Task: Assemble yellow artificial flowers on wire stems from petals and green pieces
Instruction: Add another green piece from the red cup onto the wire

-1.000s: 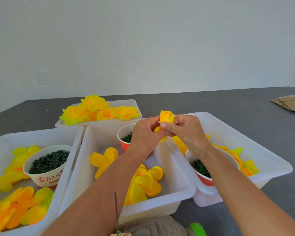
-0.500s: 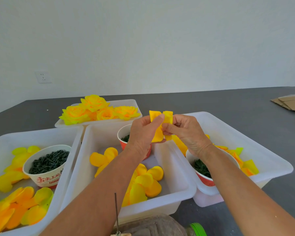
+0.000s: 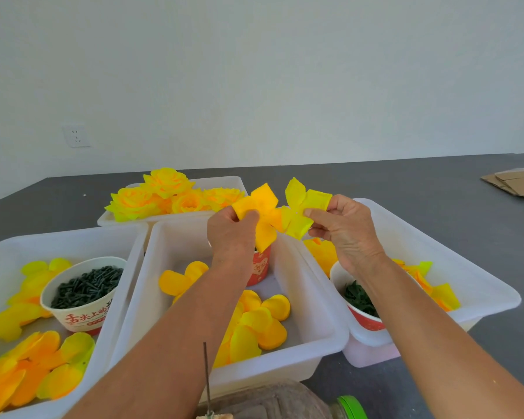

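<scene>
Left hand: the left hand [image 3: 232,234] is pinching the orange-yellow petal piece [image 3: 262,217] by one lobe between thumb and forefinger, its grip closed on that lobe, held up above the middle bin.
Right hand: the right hand [image 3: 342,228] is pinching the paler lemon-yellow petal piece [image 3: 303,211] at its right side, its grip closed on the fabric, at the same height as the other hand.
Petal pieces: the two pieces are spreading flat, several lobes each, and their inner lobes are meeting or overlapping between the hands; I cannot tell whether they are joined.
Middle bin: the white middle bin [image 3: 315,297] is sitting on the grey counter [image 3: 436,189], holding loose rounded yellow petals [image 3: 254,325] and a red paper cup [image 3: 260,266] partly hidden behind the left wrist.
Left bin: the white left bin [image 3: 0,249] is holding more yellow and orange petals and a printed paper bowl [image 3: 82,297] full of dark green pieces.
Right bin: the white right bin [image 3: 466,267] is holding petals and a red bowl [image 3: 363,316] of green pieces, under the right forearm.
Finished flowers: assembled yellow flowers [image 3: 164,196] are lying in a far tray [image 3: 224,182] near the wall.
Wire stem: a thin wire stem [image 3: 207,376] is standing upright at the lower edge, between the forearms.
Cardboard: flattened cardboard [image 3: 518,186] is lying on the counter at far right.
</scene>
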